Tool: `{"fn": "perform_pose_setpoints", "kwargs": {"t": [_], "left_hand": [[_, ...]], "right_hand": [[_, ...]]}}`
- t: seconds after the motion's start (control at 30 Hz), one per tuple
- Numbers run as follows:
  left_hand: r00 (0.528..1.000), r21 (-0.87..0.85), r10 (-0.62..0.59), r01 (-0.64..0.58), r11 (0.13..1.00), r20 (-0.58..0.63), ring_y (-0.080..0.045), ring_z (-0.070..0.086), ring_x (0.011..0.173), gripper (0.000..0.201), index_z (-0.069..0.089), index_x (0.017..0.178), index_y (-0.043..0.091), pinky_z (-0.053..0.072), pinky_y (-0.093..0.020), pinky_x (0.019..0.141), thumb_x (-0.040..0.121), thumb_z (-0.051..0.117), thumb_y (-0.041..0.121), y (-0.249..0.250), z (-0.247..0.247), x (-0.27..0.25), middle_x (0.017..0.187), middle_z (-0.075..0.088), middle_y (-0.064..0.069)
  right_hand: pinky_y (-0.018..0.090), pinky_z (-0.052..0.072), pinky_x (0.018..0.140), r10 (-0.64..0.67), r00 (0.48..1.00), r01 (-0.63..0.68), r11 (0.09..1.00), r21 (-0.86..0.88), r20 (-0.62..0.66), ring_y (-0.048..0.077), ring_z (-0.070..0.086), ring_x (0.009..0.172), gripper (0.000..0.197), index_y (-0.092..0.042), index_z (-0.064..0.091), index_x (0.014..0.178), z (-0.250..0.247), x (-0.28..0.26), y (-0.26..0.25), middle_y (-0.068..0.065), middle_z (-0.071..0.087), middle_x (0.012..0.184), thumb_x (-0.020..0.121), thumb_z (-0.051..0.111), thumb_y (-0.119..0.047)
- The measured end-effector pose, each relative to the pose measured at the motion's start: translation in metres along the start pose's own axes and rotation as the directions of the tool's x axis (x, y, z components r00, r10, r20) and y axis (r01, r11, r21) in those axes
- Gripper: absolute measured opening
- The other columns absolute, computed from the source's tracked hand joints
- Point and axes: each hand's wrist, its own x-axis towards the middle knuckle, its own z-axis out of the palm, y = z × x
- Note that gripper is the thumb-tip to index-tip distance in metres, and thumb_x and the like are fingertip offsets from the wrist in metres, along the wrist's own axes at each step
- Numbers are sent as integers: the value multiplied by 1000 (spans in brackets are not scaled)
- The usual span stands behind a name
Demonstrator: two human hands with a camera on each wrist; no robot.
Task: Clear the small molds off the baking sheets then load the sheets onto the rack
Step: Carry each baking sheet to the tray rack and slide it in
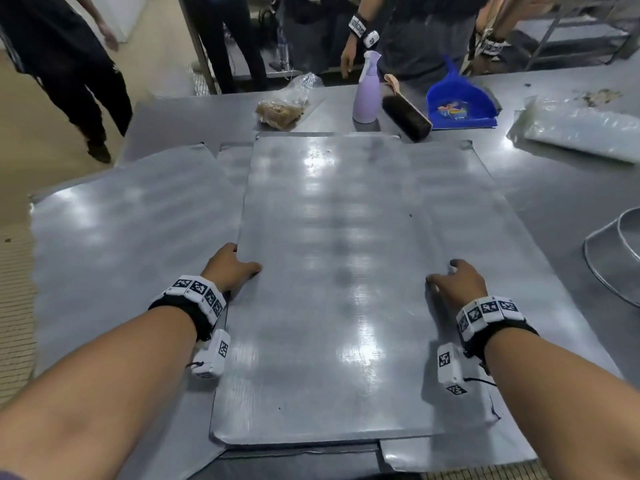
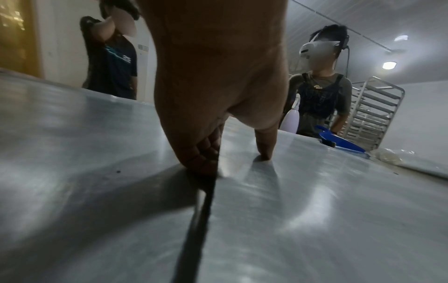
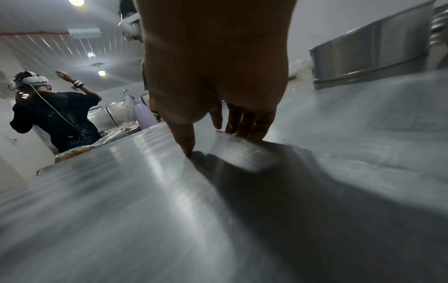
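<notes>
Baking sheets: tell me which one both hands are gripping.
The top baking sheet, lying lengthwise in the middle over the others. The left hand and right hand grip its long edges; the side sheets go untouched.

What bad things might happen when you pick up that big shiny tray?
The top baking sheet is held only at its two long edges, by the left hand and right hand, thumbs on top, so it might tip or slip. It lies on other sheets, which may slide along with it. Swinging it forward could knock over the purple spray bottle or the brush standing just beyond its far edge.
</notes>
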Motion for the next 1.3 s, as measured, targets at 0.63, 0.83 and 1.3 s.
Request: {"fn": "perform_pose_setpoints", "kwargs": {"t": [0.63,0.83,1.3], "left_hand": [[994,47,2,3,999,-106,-21,55,99,37,50,110,20,41,-27,87,88,77,10,138,160,-115,107,55,-1],[994,50,-3,9,999,-107,-23,63,101,32,59,107,16,48,-32,92,84,80,12,150,193,-117,111,67,-2],[992,-13,0,-1,1000,-127,-18,55,115,57,50,145,6,37,-24,93,92,73,9,162,212,-124,121,54,5]], "right_hand": [[35,44,95,-122,985,127,991,-34,122,34,57,121,70,-14,47,144,-130,99,128,14,55,142,80,67,-33],[34,43,88,-127,985,129,992,-7,114,35,59,116,56,-9,52,136,-151,117,150,17,60,132,84,68,-25],[33,47,79,-210,974,211,978,-2,85,32,64,91,43,-17,67,116,-150,141,168,17,66,114,78,71,-38]]}}
